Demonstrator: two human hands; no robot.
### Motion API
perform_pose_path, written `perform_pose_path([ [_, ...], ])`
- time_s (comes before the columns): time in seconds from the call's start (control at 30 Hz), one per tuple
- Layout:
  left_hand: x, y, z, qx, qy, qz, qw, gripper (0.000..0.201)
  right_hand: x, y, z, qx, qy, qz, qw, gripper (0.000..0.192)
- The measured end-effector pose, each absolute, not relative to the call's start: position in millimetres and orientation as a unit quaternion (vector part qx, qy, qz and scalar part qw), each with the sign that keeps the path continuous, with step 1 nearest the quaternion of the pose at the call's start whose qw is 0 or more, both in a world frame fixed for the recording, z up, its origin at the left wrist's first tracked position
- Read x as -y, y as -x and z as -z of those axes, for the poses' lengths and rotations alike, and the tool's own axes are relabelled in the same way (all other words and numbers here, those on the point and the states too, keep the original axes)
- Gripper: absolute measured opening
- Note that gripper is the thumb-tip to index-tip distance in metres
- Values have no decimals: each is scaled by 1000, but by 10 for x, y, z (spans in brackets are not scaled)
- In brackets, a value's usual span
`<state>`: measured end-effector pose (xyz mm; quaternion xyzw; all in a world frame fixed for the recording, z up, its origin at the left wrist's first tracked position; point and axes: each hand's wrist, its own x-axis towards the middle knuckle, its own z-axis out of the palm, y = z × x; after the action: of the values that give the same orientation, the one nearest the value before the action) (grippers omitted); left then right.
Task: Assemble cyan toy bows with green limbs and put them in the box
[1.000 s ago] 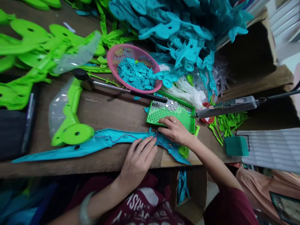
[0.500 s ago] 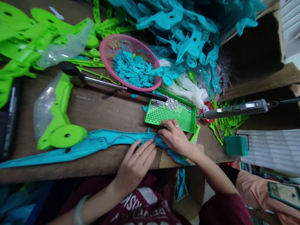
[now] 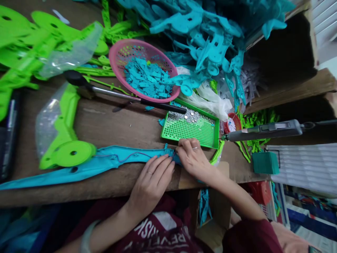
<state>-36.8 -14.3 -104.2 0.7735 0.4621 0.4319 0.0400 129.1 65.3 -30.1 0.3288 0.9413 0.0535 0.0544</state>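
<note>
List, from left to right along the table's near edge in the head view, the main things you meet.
Green disc piece → long blue plastic piece → left hand → right hand → dark green block.

Counts: two hands, left hand point(image 3: 150, 179) and right hand point(image 3: 192, 158); one pink basket point(image 3: 118, 56); one green tray point(image 3: 193, 131); one long blue blade point(image 3: 86, 167); one electric screwdriver point(image 3: 265, 129); one black-handled hammer point(image 3: 121, 93).
</note>
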Motion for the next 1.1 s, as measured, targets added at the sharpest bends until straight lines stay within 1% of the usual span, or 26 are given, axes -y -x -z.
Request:
perform_pose_path([
  [0.1,134,356,1026,-476,-765,-433,36,29,-654,-1269,318,-934,-350,-29,69,26],
  [0.17,134,352,1026,-470,-771,-428,34,27,-650,-1279,347,-924,-378,-3,64,26],
  [0.27,149,359,1055,-457,-782,-422,35,25,-652,-1309,370,-916,-399,36,19,23],
  [0.33,166,374,1082,-454,-785,-421,32,25,-667,-1324,361,-925,-376,57,-9,21],
  [0.4,176,388,1096,-449,-790,-417,32,26,-697,-1324,339,-937,-342,74,-17,21],
  [0.53,164,392,1059,-452,-788,-417,38,25,-805,-1280,271,-942,-317,113,8,21],
  [0.63,144,374,1022,-466,-777,-422,31,21,-914,-1216,187,-941,-305,137,53,16],
  [0.77,138,364,1020,-465,-780,-418,23,20,-1066,-1143,88,-954,-255,121,106,20],
  [0.87,146,370,1032,-469,-783,-409,17,22,-1148,-1159,87,-967,-195,112,117,23],
  [1.0,149,366,1038,-472,-787,-398,4,23,-1136,-1290,185,-985,-145,51,75,26],
  [1.1,135,353,1029,-479,-787,-389,-5,19,-1054,-1395,285,-991,-127,8,37,28],
])
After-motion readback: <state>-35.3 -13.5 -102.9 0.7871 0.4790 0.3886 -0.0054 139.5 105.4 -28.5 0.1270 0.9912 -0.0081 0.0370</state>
